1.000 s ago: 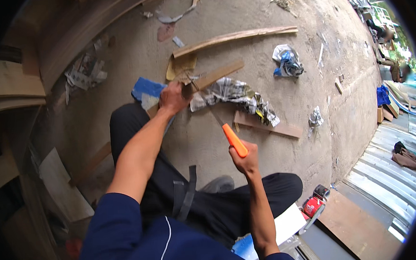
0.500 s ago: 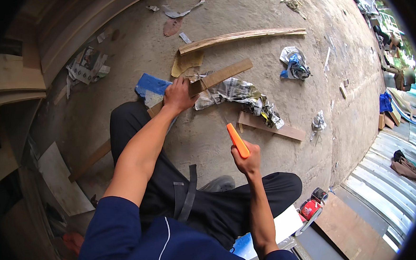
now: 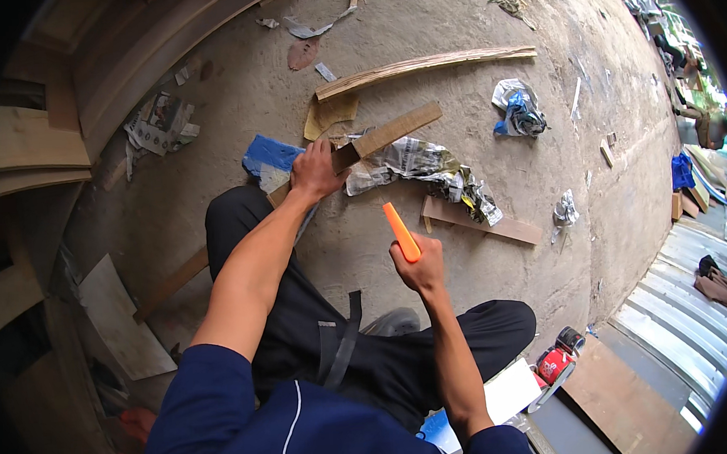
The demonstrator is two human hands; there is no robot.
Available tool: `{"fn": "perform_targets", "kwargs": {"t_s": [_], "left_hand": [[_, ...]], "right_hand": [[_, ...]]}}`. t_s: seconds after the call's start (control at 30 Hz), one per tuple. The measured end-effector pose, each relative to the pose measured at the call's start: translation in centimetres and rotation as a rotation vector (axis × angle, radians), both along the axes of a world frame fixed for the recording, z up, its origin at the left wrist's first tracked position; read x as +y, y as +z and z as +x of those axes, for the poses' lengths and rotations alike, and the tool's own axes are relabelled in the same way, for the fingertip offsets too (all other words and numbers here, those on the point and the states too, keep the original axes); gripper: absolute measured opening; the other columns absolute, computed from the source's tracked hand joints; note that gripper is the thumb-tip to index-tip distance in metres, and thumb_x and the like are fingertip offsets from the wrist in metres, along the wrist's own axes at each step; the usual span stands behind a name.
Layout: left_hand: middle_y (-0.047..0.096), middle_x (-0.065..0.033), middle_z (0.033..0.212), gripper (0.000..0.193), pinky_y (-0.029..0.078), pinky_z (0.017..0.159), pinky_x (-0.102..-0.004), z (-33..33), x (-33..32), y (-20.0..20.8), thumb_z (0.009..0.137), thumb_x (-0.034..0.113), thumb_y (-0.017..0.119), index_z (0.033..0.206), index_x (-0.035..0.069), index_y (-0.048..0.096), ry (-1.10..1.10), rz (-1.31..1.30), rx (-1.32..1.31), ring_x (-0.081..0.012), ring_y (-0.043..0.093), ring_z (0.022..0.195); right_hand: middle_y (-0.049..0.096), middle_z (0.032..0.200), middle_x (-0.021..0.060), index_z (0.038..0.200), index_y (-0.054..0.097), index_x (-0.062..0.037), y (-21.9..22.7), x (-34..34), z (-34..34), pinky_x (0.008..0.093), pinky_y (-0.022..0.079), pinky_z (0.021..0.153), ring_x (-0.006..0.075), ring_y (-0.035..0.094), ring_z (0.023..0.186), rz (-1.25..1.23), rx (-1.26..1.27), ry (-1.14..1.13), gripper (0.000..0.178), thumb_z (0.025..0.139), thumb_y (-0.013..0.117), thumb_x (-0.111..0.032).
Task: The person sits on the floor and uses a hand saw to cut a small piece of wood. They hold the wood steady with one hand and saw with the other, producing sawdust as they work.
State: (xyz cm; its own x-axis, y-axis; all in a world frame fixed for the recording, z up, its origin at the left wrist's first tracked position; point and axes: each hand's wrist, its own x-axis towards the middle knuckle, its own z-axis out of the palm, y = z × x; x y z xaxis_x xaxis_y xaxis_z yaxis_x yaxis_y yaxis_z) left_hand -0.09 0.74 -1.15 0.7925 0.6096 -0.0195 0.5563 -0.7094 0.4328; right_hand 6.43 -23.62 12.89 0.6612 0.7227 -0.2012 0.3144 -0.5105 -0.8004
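My left hand is wrapped round a narrow wooden strip that slants up to the right over the floor. A dark line crosses the strip just right of my fingers. In my closed right hand is an orange tapered handle, pointing up and left toward the strip but apart from it. What the handle belongs to cannot be made out. Crumpled newspaper lies beyond the strip, and a blue piece shows beside my left hand.
A long split board and a short plank lie on the concrete floor. Crumpled paper balls sit to the right. Wooden panels stand at the left. A red roll rests by my right knee, near corrugated metal sheeting.
My right hand has drawn the orange handle slightly left and up. My left hand keeps its hold on the wooden strip, and the whole view has shifted a little.
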Motion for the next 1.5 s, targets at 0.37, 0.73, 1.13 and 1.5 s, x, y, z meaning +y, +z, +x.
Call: {"fn": "perform_targets", "kwargs": {"t_s": [0.37,0.73,1.13,1.5], "left_hand": [[0.057,-0.0165,0.105,0.058,0.05,0.083,-0.0443,0.0,0.5,0.8,0.069,0.034,0.079,0.107,0.001,0.05,-0.015,-0.109,0.021,-0.0345,0.058,0.103],[0.055,-0.0133,0.097,0.055,0.048,0.074,-0.042,-2.9,0.6,0.9,0.073,0.043,0.075,0.103,0.002,0.053,-0.067,0.093,-0.036,-0.0321,0.058,0.092],[0.054,-0.0116,0.088,0.047,0.047,0.071,-0.0427,-3.5,1.2,0.1,0.072,0.039,0.078,0.09,0.005,0.051,-0.055,-0.018,-0.2,-0.0317,0.058,0.084],[0.055,-0.0113,0.091,0.046,0.046,0.072,-0.0422,-3.8,0.9,0.7,0.072,0.038,0.078,0.094,0.006,0.054,-0.055,-0.073,-0.141,-0.0306,0.059,0.088]], "right_hand": [[0.058,0.06,0.0189,0.071,0.063,-0.0016,-0.1,2.6,1.4,0.0402,0.046,0.054,0.0338,0.06,0.053,-0.053,-0.053,0.031,0.016,0.076,0.066,-0.017],[0.056,0.059,0.0187,0.071,0.062,0.0008,4.9,1.7,1.5,0.0364,0.046,0.054,0.0334,0.058,0.051,-0.114,-0.04,0.019,0.018,0.075,0.066,-0.017],[0.058,0.06,0.0178,0.074,0.064,-0.0003,4.2,1.8,0.6,0.0349,0.047,0.055,0.0316,0.059,0.052,-0.164,-0.019,0.022,0.014,0.076,0.065,-0.014],[0.057,0.059,0.0178,0.073,0.063,-0.0003,4.2,2.7,-0.3,0.0363,0.046,0.054,0.032,0.058,0.051,-0.135,-0.015,-0.02,0.015,0.075,0.066,-0.014]]}}
